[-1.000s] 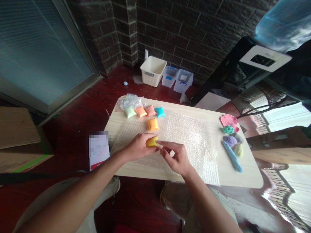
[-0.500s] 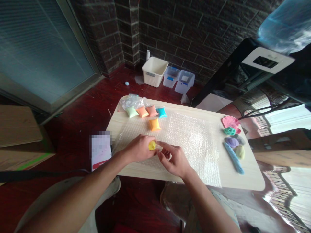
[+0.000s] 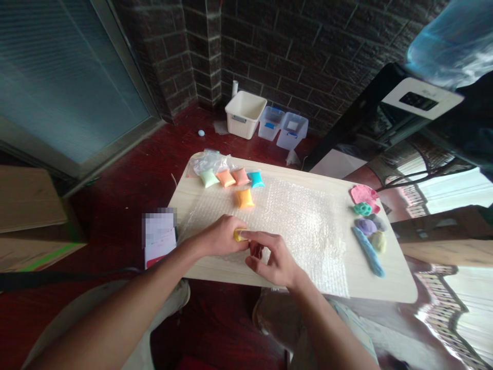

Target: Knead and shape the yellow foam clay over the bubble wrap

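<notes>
Packet [image 3: 238,236], small, yellow: gripped in the fingers of the left hand [image 3: 224,236], above the near-left part of the bubble wrap [image 3: 304,210]. Its exposed part lies just right of those fingers; the long axis seems to run left to right, though the grip hides much of it. Left hand is nearer, wrapped about it. Right hand [image 3: 278,261] comes from the right, index finger extended to the exposed end, seemingly touching; thumb parted below, remaining fingers curled.

Appearance: glossy, bright yellow, film-like sheen, soft-looking; full outline concealed.

Also on the table [image 3: 396,285]: one orange-yellow packet [image 3: 244,198], just beyond the hands; one turquoise packet [image 3: 257,179], farther off; one blue clay roll [image 3: 368,252], far apart at right, beside a purple clay lump [image 3: 365,226].
</notes>
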The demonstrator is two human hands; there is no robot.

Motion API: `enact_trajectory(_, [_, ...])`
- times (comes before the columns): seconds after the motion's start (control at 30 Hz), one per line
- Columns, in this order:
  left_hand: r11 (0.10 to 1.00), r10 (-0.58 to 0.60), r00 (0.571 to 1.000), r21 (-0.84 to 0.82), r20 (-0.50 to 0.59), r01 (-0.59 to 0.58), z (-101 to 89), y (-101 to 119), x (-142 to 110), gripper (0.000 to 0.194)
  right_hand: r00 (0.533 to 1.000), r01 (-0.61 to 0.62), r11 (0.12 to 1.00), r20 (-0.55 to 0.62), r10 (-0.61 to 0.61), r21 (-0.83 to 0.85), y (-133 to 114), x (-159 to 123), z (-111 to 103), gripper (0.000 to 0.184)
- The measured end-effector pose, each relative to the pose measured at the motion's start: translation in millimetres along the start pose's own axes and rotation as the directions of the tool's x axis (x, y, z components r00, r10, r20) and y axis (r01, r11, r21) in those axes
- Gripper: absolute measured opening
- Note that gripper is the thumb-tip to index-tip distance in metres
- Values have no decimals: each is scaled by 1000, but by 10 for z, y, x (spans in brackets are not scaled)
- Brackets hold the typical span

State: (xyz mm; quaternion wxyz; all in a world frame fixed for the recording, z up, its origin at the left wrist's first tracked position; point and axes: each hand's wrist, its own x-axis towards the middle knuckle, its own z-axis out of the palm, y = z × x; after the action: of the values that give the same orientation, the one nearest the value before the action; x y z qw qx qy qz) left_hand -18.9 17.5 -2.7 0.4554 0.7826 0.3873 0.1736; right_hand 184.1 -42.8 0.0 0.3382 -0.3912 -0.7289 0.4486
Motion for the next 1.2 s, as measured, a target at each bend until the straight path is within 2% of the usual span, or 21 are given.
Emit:
enact_trajectory(0.1, [1000,1,999,-22,35,0,-13,6,-7,16,1000,-4,998,-27,2,-64,-5,1,4,44])
enact_trajectory(0.23, [1000,-20,998,14,-54,21,15,-15,-6,12,993,-81,989,-91,70,-123,43,-1,17,34])
enact_trajectory(0.3, [998,-47,997,-33,-63,45,25,-21,-4,11,982,-151,983,-134,136,-109,91,-1,24,33])
enact_trajectory(0.37, [993,-76,995,-92,-71,69,27,-24,0,9,958,-241,970,-164,236,-9,140,4,29,37])
enact_trajectory(0.47, [996,-50,992,-76,-117,41,28,-41,14,16,913,-319,907,-168,372,275,175,23,31,42])
enact_trajectory(0.53, [1000,2,991,-26,-132,-5,38,-59,26,22,894,-306,841,-170,415,445,161,41,33,40])
enact_trajectory(0.63, [999,49,989,30,-140,-45,64,-79,34,24,861,-279,769,-205,466,576,113,76,53,33])
enact_trajectory(0.87, [985,153,978,106,-143,-139,87,-39,15,28,751,-250,683,-308,584,686,125,147,156,27])
enact_trajectory(1.07, [988,128,974,104,-187,-110,113,-35,31,21,704,-199,584,-299,644,787,107,172,164,26])
enact_trajectory(1.2, [983,141,960,148,-241,-107,129,-13,57,17,700,-173,520,-266,662,837,91,187,169,27])
